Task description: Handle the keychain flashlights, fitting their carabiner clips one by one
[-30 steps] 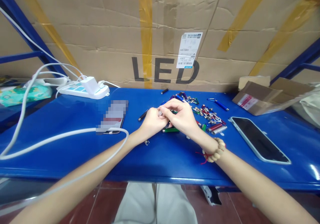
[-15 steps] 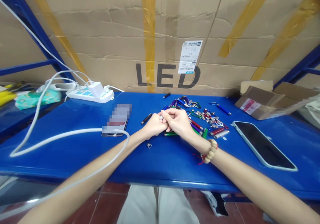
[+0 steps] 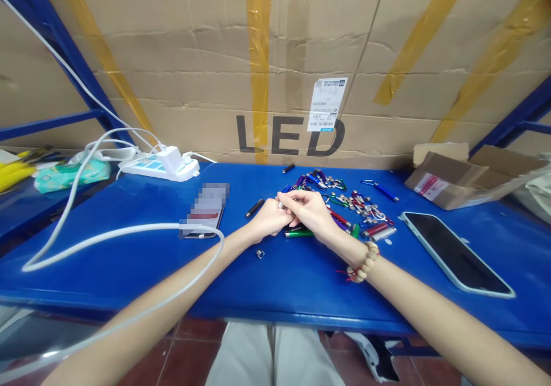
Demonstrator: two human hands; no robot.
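Two bare hands meet just beyond the left end of the green tube (image 3: pixel 299 233). There the right hand (image 3: pixel 309 211) has its thumb and forefinger closed on a small silver piece (image 3: pixel 280 205), against the curled left hand (image 3: pixel 269 219); whether the left grips anything cannot be told. A metal clip (image 3: pixel 260 254) lies nearer the person, left of the green tube. Farther back to its left is a black tube (image 3: pixel 255 208); loose parts (image 3: pixel 353 203) spread beyond it rightward.
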